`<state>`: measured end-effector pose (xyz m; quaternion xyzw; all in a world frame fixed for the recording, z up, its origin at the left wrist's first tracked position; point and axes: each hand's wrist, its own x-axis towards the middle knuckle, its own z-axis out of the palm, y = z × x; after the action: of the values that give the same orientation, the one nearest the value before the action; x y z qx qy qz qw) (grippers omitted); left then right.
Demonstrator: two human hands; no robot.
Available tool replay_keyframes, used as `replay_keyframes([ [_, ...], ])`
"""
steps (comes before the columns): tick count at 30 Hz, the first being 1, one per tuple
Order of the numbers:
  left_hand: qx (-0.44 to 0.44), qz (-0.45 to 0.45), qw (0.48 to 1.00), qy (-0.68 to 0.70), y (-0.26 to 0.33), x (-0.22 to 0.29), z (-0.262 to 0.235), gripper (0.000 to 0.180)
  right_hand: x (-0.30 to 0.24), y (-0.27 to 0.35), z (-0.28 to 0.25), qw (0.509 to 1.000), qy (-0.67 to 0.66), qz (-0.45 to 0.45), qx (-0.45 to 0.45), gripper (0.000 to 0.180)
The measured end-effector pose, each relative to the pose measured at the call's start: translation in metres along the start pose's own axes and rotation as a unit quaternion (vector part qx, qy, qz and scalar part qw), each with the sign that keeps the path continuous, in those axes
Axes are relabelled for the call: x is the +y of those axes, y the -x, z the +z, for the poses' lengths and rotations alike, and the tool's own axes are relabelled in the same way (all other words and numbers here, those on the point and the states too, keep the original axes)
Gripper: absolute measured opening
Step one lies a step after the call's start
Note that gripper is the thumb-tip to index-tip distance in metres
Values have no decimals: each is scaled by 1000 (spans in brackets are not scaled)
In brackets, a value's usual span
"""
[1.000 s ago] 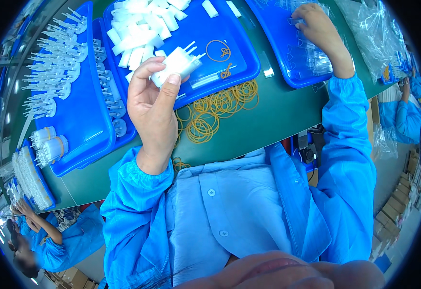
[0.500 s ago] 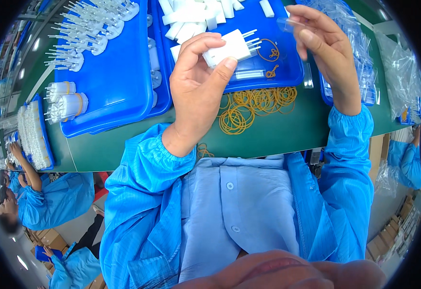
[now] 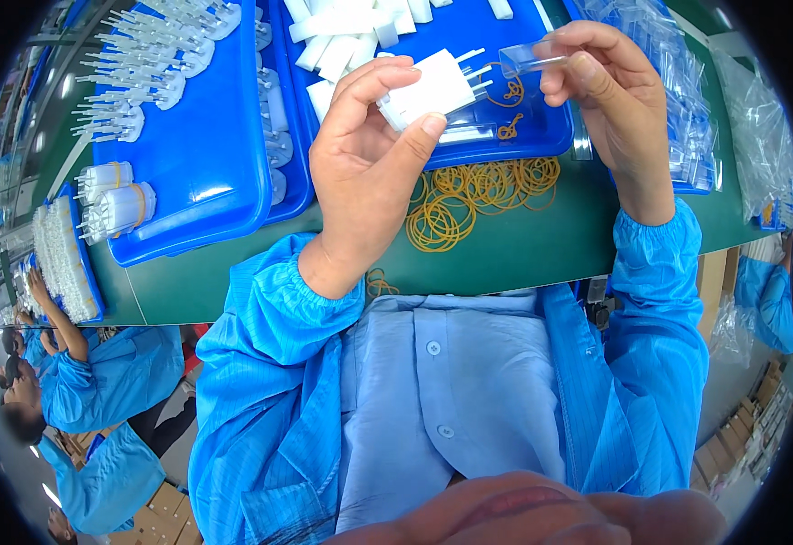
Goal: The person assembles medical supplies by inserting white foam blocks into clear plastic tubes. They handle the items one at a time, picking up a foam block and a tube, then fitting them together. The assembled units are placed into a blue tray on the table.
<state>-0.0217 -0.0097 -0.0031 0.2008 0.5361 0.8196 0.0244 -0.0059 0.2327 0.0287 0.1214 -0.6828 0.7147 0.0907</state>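
My left hand (image 3: 355, 173) is closed around a white foam-like block (image 3: 437, 89), gripped between thumb and fingers. Several thin white rods stick out of its right end. To the right, my right hand (image 3: 619, 109) pinches a clear plastic piece (image 3: 522, 60) between thumb and fingers. That piece hovers close to the rod tips, apart from them. Both hands are above a blue tray (image 3: 551, 141), in which white foam strips (image 3: 346, 32) lie in a pile. Tangled orange rubber bands (image 3: 512, 127) and a clear tube-like piece (image 3: 469, 133) also lie in it.
Loose rubber bands (image 3: 451, 204) lie on the green table (image 3: 541, 245). At left, a blue tray (image 3: 201, 182) bears rows of white rodded pieces (image 3: 147, 73); banded bundles (image 3: 124, 213) sit at its corner. Clear plastic pieces (image 3: 650, 54) fill a tray at right. Co-workers (image 3: 110, 372) sit at left.
My right hand has turned, bringing the clear plastic piece out leftward and nearer the rods. My left hand still holds the block, shifted slightly left. The view has moved a little.
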Motion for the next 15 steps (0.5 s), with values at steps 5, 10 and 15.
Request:
replay_keyframes([
  [5,-7,-4,1000,-5,2,0,0,39,7,1,-7,999,-23,43,16,29],
  [10,-9,-21,1000,7,2,0,2,38,4,3,2,999,5,47,13,29],
  [15,-21,-19,999,20,3,2,3,39,5,4,4,997,0,78,2,30],
])
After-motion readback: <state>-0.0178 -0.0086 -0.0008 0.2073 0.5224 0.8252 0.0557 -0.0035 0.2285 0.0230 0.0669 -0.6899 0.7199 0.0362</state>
